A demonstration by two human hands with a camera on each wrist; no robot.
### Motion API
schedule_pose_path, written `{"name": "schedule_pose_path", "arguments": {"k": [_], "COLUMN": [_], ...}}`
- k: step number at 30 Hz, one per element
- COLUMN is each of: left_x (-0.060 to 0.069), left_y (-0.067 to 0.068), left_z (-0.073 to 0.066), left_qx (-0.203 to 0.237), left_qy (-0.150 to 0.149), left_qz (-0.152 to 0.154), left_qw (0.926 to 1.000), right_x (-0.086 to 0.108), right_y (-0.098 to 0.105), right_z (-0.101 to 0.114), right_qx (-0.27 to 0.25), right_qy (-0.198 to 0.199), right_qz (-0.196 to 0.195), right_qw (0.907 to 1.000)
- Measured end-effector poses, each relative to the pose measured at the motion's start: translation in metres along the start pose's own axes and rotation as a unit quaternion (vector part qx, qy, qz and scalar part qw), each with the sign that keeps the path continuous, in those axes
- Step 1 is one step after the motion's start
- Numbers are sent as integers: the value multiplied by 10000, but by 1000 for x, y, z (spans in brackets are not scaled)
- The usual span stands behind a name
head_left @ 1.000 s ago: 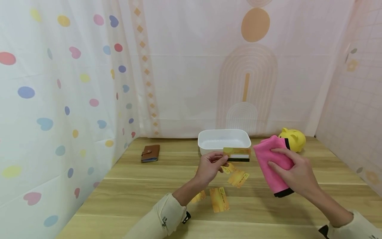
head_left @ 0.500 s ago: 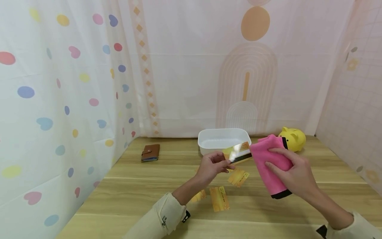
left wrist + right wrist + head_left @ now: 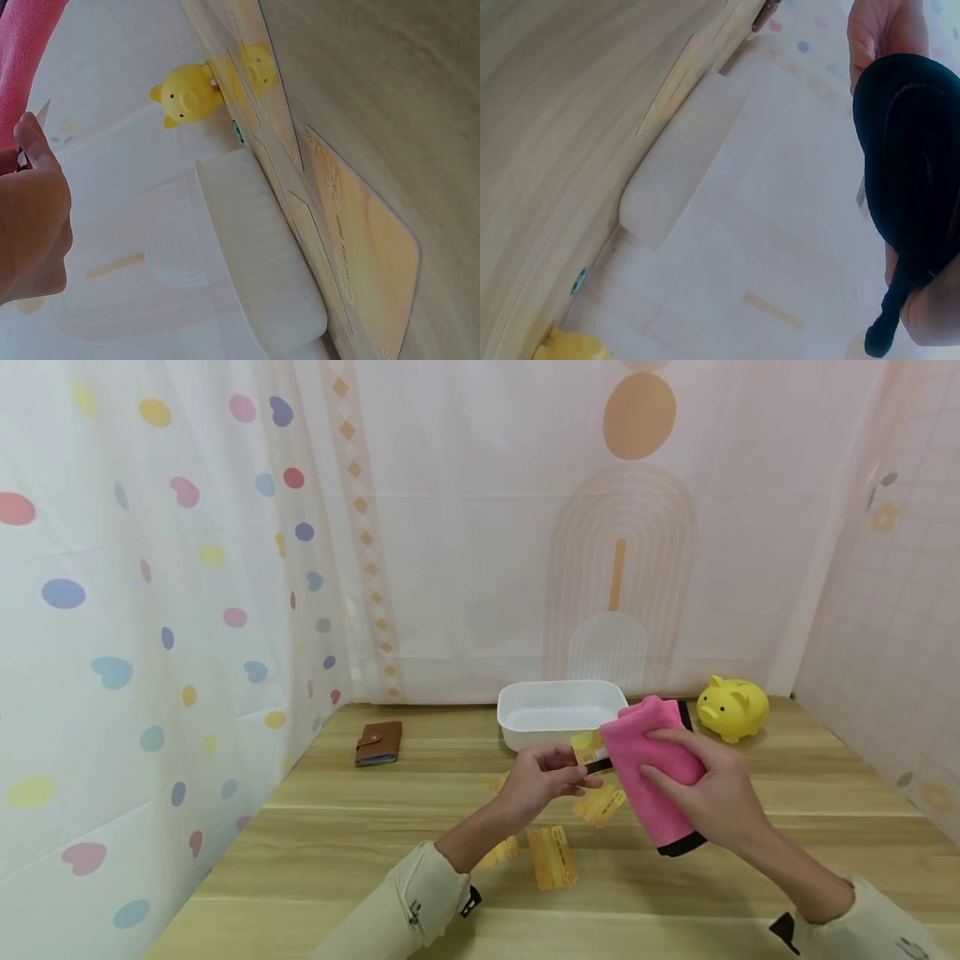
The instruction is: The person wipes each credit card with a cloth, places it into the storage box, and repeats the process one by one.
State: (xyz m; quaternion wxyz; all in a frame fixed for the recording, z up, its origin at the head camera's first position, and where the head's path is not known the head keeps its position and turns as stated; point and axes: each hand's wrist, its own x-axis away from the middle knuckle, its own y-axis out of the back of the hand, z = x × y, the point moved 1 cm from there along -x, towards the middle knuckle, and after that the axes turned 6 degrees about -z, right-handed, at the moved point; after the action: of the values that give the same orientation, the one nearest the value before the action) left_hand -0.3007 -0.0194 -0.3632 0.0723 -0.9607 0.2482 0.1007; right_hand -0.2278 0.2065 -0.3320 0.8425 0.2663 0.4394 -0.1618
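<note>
The card (image 3: pixel 587 748) was pinched at one end btwn thumb & fingers of the L hand (image 3: pixel 534 781), these being closed down to the card's thickness. It was held tilted above the table (image 3: pixel 337 877), its black stripe turned twd the head cam. The cloth (image 3: pixel 633 764), pink w/ black edging, was gripped folded in the R hand (image 3: pixel 712 793), thumb & fingers parted moderately w/ cloth btwn. The card's other end was hidden by the cloth in the head view; contact btwn the two couldn't be told. Loose cards (image 3: pixel 552 858) were seen on the table, some below the L fingers, others nearer the body. Just beyond the L fingers, the white box (image 3: pixel 525 740) was seen. The pig (image 3: pixel 735 708), yellow, was seen beyond & R of the R fingers; the wallet (image 3: pixel 378 743), brown, well L of the L fingers.
</note>
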Motion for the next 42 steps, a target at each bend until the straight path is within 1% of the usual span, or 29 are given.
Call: {"name": "schedule_pose_path", "arguments": {"k": [6,13,18,22,26,30,34,37,42], "left_x": [0,1,3,4,3,3,4,6,7], "left_y": [0,-1,-2,-2,-1,-1,-1,-2,-6], "left_z": [-1,-3,-2,-2,-3,-5,-6,-6,-6], "left_qx": [-184,-343,-419,-497,-592,-690,-763,-845,-829], "left_qy": [-59,-129,-74,-89,-248,-459,-557,-610,-817], "left_qz": [73,177,145,120,84,88,101,43,-57], "left_qw": [9998,9992,9990,9987,9979,9965,9955,9946,9932], "right_x": [-2,-3,-2,-1,-1,-1,-1,0,1], "right_y": [-7,-13,-17,-20,-21,-22,-22,-22,-22], "right_z": [2,7,7,6,9,13,14,13,9], "right_qx": [-18,13,-12,6,55,193,314,363,495], "right_qy": [121,7,167,291,413,696,935,963,968], "right_qz": [92,266,303,282,244,207,155,122,63], "right_qw": [9999,9996,9994,9992,9988,9972,9950,9946,9941]}}
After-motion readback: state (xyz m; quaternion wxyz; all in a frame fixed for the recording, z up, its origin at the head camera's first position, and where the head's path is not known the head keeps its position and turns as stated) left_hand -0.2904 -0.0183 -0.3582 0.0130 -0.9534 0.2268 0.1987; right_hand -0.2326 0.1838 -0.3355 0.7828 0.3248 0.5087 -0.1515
